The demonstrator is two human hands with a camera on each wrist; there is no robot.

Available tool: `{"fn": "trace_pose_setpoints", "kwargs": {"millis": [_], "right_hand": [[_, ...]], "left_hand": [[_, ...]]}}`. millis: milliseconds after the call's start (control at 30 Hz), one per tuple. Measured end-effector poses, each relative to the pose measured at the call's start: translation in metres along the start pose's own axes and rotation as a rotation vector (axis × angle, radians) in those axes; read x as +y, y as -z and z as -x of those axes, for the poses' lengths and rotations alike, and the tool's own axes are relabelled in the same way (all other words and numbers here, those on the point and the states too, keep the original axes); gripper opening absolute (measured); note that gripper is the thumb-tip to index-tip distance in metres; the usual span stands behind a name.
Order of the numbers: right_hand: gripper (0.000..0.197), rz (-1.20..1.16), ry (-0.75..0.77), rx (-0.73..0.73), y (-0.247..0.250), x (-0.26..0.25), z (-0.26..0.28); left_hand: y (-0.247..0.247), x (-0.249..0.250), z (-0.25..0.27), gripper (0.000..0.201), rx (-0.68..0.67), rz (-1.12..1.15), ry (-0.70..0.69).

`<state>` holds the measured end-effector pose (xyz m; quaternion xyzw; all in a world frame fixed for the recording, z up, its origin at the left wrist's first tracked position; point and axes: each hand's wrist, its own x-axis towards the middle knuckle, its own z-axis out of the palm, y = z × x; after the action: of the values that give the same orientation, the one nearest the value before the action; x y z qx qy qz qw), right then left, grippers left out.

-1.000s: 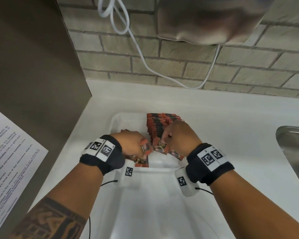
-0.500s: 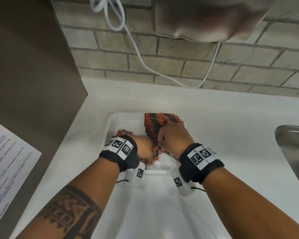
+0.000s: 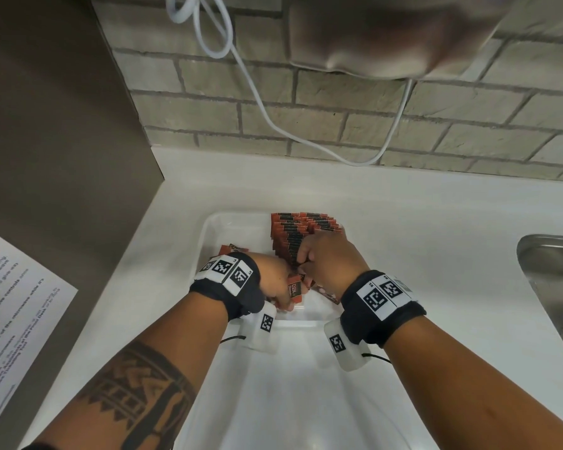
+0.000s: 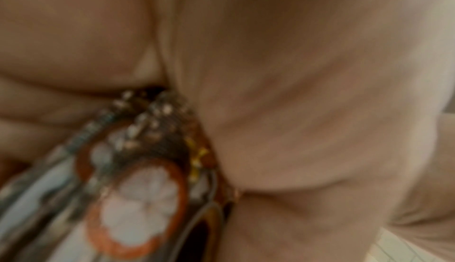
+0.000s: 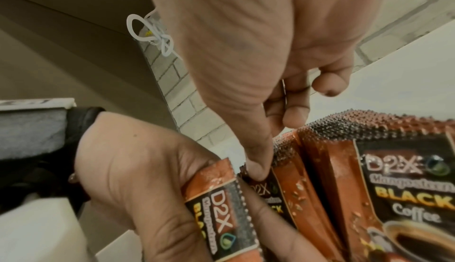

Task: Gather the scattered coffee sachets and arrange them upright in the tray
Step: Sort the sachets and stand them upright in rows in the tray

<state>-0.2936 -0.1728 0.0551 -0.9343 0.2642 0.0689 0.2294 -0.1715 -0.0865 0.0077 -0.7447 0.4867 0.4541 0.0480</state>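
The white worktop [image 3: 420, 222] carries a white tray [image 3: 208, 235] set just below the brick wall [image 3: 338, 108], with a steel sink [image 3: 546, 280] at the right and a printed sheet [image 3: 10, 303] at the left. In the tray's far right part a row of coffee sachets [image 3: 301, 233] stands upright, packed edge to edge; a few more [image 3: 233, 249] lie flat at the left behind the left wrist.

Against half a second ago, the left hand [image 3: 273, 280] has shifted right, so both hands now meet at the near end of the row, and the head view has tipped slightly, bringing the sheet further in.

The left hand's grip is closed on a single sachet [image 5: 216, 213], thumb over its printed face, fingers curled behind. The right hand [image 3: 330, 261] has its thumb [image 5: 256, 161] pressed onto the top edge of the nearest standing sachet [image 5: 264, 192], fingers curled behind the stack, pinching it. The left wrist view is blurred, showing only skin and packet print.
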Motion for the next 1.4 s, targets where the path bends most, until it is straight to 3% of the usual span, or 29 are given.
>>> {"fn": "trace_pose_setpoints", "kwargs": {"millis": [233, 400, 467, 567, 667, 833, 967, 1133, 1400], "right_hand": [[0.012, -0.089, -0.011, 0.045, 0.005, 0.008, 0.003], [0.013, -0.195, 0.048, 0.176, 0.01, 0.011, 0.02], [0.013, -0.258, 0.079, 0.223, 0.009, 0.01, 0.031], [0.015, -0.329, 0.138, 0.219, 0.009, 0.0, 0.042], [0.008, -0.448, 0.16, 0.209, 0.013, -0.017, 0.033], [0.018, -0.546, 0.19, 0.15, 0.027, -0.044, 0.007], [0.013, -0.557, 0.22, 0.153, 0.034, -0.059, -0.005], [0.008, -0.535, 0.2, 0.187, 0.046, -0.07, -0.017], [0.011, -0.418, 0.182, 0.236, 0.064, -0.094, -0.036]], "left_hand": [[0.003, 0.006, 0.023, 0.047, -0.004, 0.063, -0.068], [0.02, -0.018, 0.062, 0.032, 0.157, 0.193, -0.037], [0.025, -0.032, 0.077, 0.03, 0.25, 0.421, -0.022], [0.022, -0.043, 0.095, 0.033, 0.304, 0.946, -0.071], [0.013, -0.04, 0.104, 0.038, 0.326, 1.165, -0.174], [0.005, -0.026, 0.108, 0.037, 0.511, 1.157, -0.283], [0.006, -0.03, 0.111, 0.037, 0.63, 1.142, -0.334], [0.017, -0.051, 0.117, 0.046, 0.439, 1.133, -0.477], [0.038, -0.074, 0.118, 0.045, 0.576, 1.031, -0.342]]}}
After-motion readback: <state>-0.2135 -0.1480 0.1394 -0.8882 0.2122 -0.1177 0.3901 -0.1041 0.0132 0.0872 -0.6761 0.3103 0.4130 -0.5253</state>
